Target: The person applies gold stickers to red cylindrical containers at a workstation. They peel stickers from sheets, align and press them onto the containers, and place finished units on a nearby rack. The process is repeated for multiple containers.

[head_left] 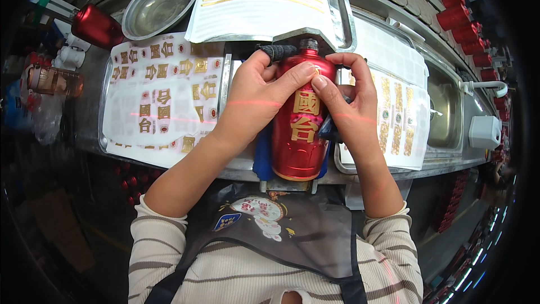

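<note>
A shiny red bottle (298, 155) with raised gold characters lies in front of me, neck away from me, on a holder with blue padding (262, 157). My left hand (264, 87) is closed at the bottle's left shoulder, its thumb pressed on the red surface. From the other side my right hand (351, 93) grips the shoulder, thumb tip close to the left thumb. Whatever lies under the two thumbs is hidden. Dark padding (277, 52) shows beside the bottle's neck.
At left, a metal tray holds sheets of gold character stickers (163, 101). Gold strips lie on a white sheet (259, 0) behind. More gold labels (396, 115) lie at right, beside a sink (447, 110). A metal bowl (160, 5) and another red bottle (97, 25) stand back left.
</note>
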Demonstrator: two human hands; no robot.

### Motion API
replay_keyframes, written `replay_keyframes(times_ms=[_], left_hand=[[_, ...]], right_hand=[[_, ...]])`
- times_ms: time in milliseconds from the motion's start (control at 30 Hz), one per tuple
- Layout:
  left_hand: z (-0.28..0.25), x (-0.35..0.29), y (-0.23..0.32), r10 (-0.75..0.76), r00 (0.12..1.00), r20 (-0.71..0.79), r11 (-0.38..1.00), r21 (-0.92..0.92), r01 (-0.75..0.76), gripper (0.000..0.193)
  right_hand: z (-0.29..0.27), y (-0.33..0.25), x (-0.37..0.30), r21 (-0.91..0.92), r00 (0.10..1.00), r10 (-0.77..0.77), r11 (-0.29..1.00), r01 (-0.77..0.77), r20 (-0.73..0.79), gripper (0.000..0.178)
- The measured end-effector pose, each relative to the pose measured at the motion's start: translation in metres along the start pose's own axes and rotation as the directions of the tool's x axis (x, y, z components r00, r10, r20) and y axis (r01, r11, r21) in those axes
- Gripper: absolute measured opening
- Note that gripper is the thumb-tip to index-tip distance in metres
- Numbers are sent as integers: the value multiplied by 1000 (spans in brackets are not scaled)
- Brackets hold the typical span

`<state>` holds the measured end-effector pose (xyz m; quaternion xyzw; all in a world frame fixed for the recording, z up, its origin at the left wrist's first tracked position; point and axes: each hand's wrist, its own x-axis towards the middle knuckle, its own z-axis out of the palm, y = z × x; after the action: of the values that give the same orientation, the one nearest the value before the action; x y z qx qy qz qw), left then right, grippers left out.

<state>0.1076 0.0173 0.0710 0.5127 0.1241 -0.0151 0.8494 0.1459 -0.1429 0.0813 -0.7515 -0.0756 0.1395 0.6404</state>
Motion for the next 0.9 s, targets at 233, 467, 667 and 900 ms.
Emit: replay_keyframes(times_ms=[233,467,667,900], left_hand=[[4,5,6,32,999,-30,991,134,-27,45],[-4,17,-15,152,986,-73,938,326,-120,52],[-8,-10,-10,43,997,-58,992,125,-36,58],[-29,-47,-46,106,993,61,990,84,-111,58]], right_hand=[[-10,7,1,199,998,-37,980,27,48,46],[-5,14,4,82,988,-140,988,135,69,45],[-16,21,-12,222,993,-93,972,76,68,47],[-4,42,-42,170,989,-148,975,145,8,64]])
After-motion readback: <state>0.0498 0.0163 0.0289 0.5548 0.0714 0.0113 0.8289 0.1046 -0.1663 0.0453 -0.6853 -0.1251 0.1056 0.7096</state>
